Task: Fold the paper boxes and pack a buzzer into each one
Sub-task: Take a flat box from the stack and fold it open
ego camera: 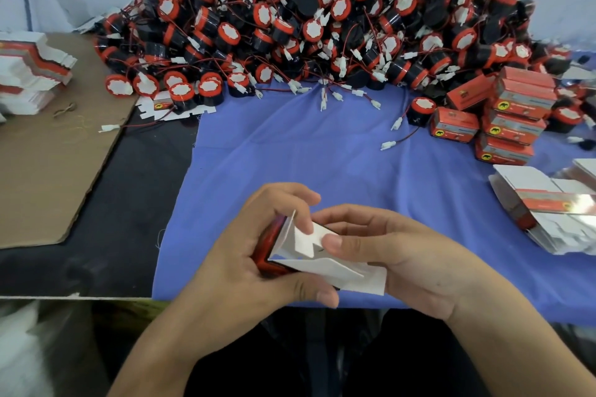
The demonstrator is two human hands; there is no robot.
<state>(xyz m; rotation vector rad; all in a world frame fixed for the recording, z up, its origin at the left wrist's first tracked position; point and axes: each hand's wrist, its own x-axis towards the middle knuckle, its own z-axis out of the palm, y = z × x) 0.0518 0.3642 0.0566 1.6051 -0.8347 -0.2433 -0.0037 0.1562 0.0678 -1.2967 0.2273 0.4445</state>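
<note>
A red paper box [309, 255] with white inner flaps is held between both hands just above the near edge of the blue cloth [322, 164]. My left hand [245, 255] grips its red body from the left. My right hand [403, 255] holds the right side, thumb pressing on a white flap. The box's end is open with flaps spread. A huge heap of black-and-red buzzers [322, 16] with red wires and white plugs fills the far side. One single buzzer [421, 111] lies apart on the cloth.
Several closed red boxes [509, 116] are stacked at the right. Flat unfolded boxes [554, 213] lie at the right edge, and another stack [29, 71] sits far left on a brown cardboard sheet [48, 171]. Loose white plugs lie on the cloth.
</note>
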